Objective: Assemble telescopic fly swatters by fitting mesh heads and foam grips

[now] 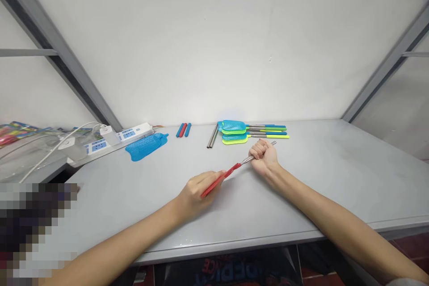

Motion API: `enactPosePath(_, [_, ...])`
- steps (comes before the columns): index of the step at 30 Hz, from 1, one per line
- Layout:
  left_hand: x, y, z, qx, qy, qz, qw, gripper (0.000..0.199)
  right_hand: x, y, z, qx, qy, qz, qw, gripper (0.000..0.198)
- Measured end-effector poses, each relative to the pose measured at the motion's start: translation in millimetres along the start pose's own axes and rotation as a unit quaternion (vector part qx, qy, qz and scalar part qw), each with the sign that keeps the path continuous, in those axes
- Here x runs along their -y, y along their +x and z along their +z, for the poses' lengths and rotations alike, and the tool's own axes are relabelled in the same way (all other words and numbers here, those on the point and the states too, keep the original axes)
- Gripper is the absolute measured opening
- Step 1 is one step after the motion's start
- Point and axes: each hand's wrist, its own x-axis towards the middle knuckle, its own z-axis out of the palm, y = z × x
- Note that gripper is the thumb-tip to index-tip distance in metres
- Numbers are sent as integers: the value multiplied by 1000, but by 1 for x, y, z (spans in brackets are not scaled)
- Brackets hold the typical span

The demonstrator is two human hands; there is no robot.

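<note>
My left hand [197, 190] is closed around a red fly swatter head [231, 171], seen nearly edge-on above the front half of the table. A shiny metal rod [247, 160] meets the narrow neck of that red head. Wrapped round the rod is my right hand [263, 156], palm side up, and the rod's tip shows past its fingers. Behind my right hand lies a stack of blue and yellow-green fly swatters [234, 127], their handles [278, 132] pointing right. Left of the stack rest metal tubes [212, 136].
On the grey table [301, 183] a loose blue swatter head [146, 146] lies at the left, near blue and red handle sleeves [183, 130]. A white power strip [117, 139] with plugs and cables runs along the left edge. A white wall [214, 44] stands behind.
</note>
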Motion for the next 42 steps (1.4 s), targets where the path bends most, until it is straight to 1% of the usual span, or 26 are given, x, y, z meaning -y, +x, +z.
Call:
enactPosePath(2, [7, -3, -3, 25, -5, 4, 1000, 22, 0, -1, 1, -3, 4, 9, 1000, 36])
enactPosePath(5, [12, -6, -6, 70, 17, 37, 997, 29, 1, -2, 3, -4, 8, 22, 1000, 36])
enactPosePath(7, [11, -8, -6, 82, 38, 59, 994, 29, 1, -2, 4, 0, 10, 30, 999, 36])
enactPosePath(9, [5, -11, -3, 85, 50, 63, 993, 29, 3, -1, 5, 6, 9, 42, 999, 37])
enactPosePath(12, [-8, -12, 5, 77, 53, 57, 994, 29, 7, 0, 6, 19, 4, 61, 998, 37])
enactPosePath(14, [-18, -10, 11, 63, 79, 88, 991, 28, 10, 1, 6, 31, 1, 65, 997, 37])
enactPosePath(17, [-30, -4, 15, 6, 129, 95, 987, 18, 15, 3, 8, 53, -6, 62, 997, 37])
enactPosePath(18, [-32, -1, 15, -18, 148, 86, 985, 13, 16, 3, 8, 61, -11, 60, 996, 37])
enactPosePath(19, [-34, 1, 14, -38, 160, 70, 984, 13, 17, 4, 9, 69, -16, 57, 996, 37])
enactPosePath(21, [-35, 6, 13, -61, 156, 20, 986, 19, 18, 5, 9, 86, -33, 54, 994, 35])
enactPosePath(24, [-37, 11, 11, -68, 72, -55, 994, 21, 20, 7, 10, 111, -73, 55, 990, 28])
enactPosePath(26, [-38, 14, 11, -75, -7, -94, 993, 23, 20, 8, 11, 128, -115, 62, 983, 16])
enactPosePath(28, [-39, 18, 9, -83, -69, -125, 986, 24, 19, 7, 12, 144, -171, 74, 972, 5])
enactPosePath(29, [-39, 20, 8, -90, -90, -137, 982, 24, 18, 6, 12, 153, -202, 81, 964, 5])
enactPosePath(31, [-39, 23, 4, -102, -119, -154, 976, 25, 15, 3, 12, 169, -268, 99, 943, 13])
enactPosePath(33, [-39, 26, 0, -100, -141, -166, 971, 27, 14, 0, 11, 185, -323, 121, 920, 30])
enactPosePath(35, [-40, 29, -4, -79, -157, -179, 968, 29, 14, -3, 11, 205, -371, 160, 892, 43])
enactPosePath(38, [-40, 30, -6, -27, -180, -204, 962, 32, 16, -7, 12, 229, -418, 206, 854, 48])
enactPosePath(40, [-39, 29, -7, 1, -201, -218, 955, 34, 16, -9, 13, 241, -435, 222, 839, 48])
enactPosePath(42, [-38, 29, -7, 13, -214, -224, 951, 34, 15, -10, 13, 250, -443, 235, 828, 48])
